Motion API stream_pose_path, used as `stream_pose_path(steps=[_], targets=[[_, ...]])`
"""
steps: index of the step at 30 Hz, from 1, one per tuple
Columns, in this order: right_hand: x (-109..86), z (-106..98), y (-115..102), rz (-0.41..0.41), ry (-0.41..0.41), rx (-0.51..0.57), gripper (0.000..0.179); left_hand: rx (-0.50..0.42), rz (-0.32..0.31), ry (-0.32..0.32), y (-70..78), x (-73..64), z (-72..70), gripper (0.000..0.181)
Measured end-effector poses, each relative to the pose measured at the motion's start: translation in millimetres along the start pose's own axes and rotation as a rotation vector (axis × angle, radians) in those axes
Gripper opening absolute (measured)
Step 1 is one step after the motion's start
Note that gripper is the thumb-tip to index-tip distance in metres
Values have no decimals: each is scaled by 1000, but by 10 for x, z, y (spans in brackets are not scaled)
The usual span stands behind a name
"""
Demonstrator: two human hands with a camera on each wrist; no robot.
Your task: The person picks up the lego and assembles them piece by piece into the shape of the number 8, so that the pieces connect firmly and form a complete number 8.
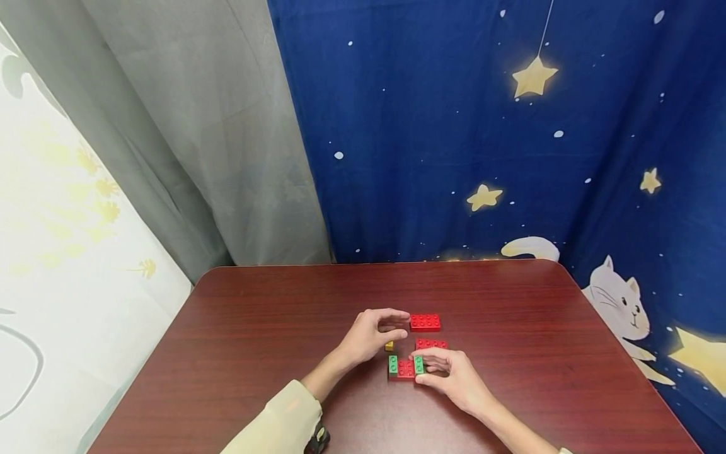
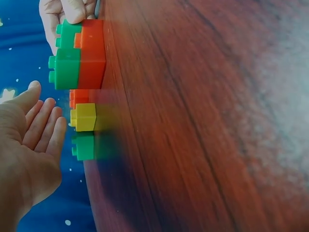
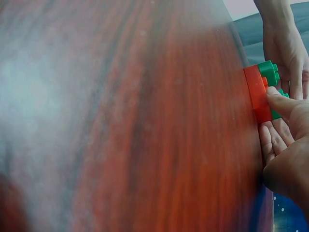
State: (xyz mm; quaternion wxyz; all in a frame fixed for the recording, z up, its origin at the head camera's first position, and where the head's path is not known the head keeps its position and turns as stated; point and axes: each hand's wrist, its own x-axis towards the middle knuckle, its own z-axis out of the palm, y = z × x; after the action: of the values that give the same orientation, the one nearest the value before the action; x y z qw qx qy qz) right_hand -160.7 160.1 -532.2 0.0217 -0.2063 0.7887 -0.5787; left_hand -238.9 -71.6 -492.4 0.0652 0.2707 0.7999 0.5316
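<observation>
Close to the person, a red brick (image 1: 405, 369) lies on the table with a green brick (image 1: 392, 366) on its left end and a second green brick (image 1: 418, 364) on its right end. The right hand (image 1: 456, 380) pinches that second green brick between thumb and fingers. Farther back, the left hand (image 1: 370, 335) hovers with its fingers apart and nothing between them. Beneath it a yellow brick (image 1: 389, 346) shows. In the left wrist view, another green brick (image 2: 84, 146) stands beyond the yellow one; the left hand hides it from the head view.
Two more red bricks lie behind the built piece: one (image 1: 431, 343) just beyond the right hand, the other (image 1: 425, 323) farther back near the left fingertips. The brown table (image 1: 272, 315) ends at grey and blue curtains (image 1: 420, 157).
</observation>
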Motion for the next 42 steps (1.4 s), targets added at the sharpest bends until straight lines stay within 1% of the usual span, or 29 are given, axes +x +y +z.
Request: stream_pose_path(steps=[7,11,14,17,20,23,26,35,42], targets=[[6,1,-8,10,1,-3,39,51,-26,34,-15,102,44,37],[6,3,-4,21,5,-7,39,86,-27,50,-23,165,59,38],[6,2,-3,32,6,-7,39,108,-29,58,-39,204,65,37],[7,0,-4,37,4,-9,39,139,-46,63,-52,230,69,38],[9,-1,-4,34,1,-8,39,160,-67,66,-69,252,78,39],[12,-3,-2,27,0,-5,38,183,-74,68,-80,275,89,39],[10,-1,0,21,0,-4,38,218,-66,66,-69,297,101,39],[11,0,12,19,1,-5,38,365,-36,66,-23,356,142,40],[10,0,16,20,-4,3,38,381,-27,54,-27,390,173,42]])
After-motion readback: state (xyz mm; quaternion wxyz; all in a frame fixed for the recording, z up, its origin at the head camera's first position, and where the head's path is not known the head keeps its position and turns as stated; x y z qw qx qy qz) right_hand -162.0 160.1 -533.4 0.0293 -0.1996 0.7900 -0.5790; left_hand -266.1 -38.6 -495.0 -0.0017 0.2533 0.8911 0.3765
